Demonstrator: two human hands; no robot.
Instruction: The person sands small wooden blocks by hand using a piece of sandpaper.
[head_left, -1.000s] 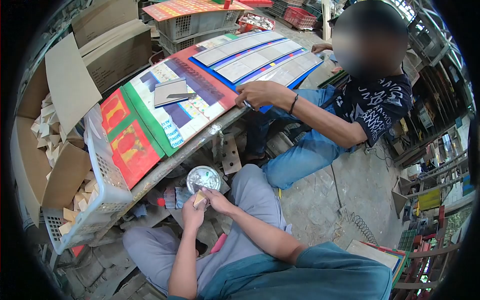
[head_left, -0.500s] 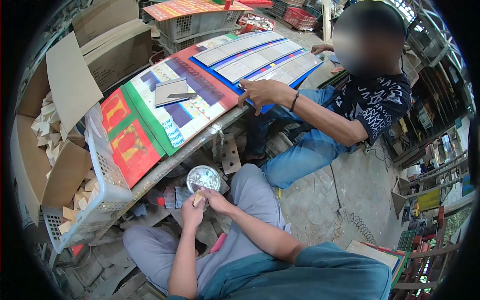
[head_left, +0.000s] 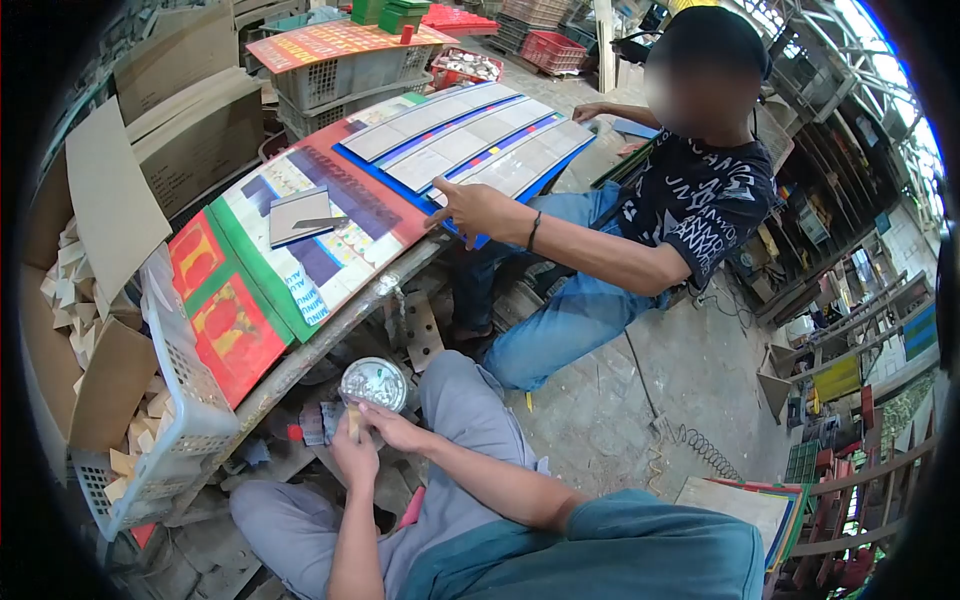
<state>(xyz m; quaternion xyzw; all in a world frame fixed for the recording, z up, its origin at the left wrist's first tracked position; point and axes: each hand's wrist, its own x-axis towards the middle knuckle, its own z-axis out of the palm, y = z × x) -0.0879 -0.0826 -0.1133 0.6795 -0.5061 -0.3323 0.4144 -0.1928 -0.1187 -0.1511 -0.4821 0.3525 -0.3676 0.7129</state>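
Low in front of my lap, my left hand (head_left: 354, 458) is closed around a small pale wooden block (head_left: 354, 418), which stands up between thumb and fingers. My right hand (head_left: 393, 427) meets it from the right, its fingers pressed together against the block's upper end. Whether those fingers hold anything else is hidden. Just beyond both hands is a round metal tin (head_left: 374, 384) with a whitish, shiny inside. A red cap (head_left: 295, 432) and some printed wrappers (head_left: 318, 423) lie to its left.
A white plastic basket (head_left: 190, 400) and a cardboard box (head_left: 110, 385), both with wooden blocks, stand left. A low table (head_left: 330, 345) bears colourful boards, a knife (head_left: 318, 223) and slatted panels. A seated person (head_left: 690, 220) reaches across it. A coiled hose (head_left: 705, 450) lies on the floor.
My view has shifted slightly, so the scene sits further left. Both hands remain together at the wooden block, with the right hand a little changed in pose. The other person's hand stays at the panels.
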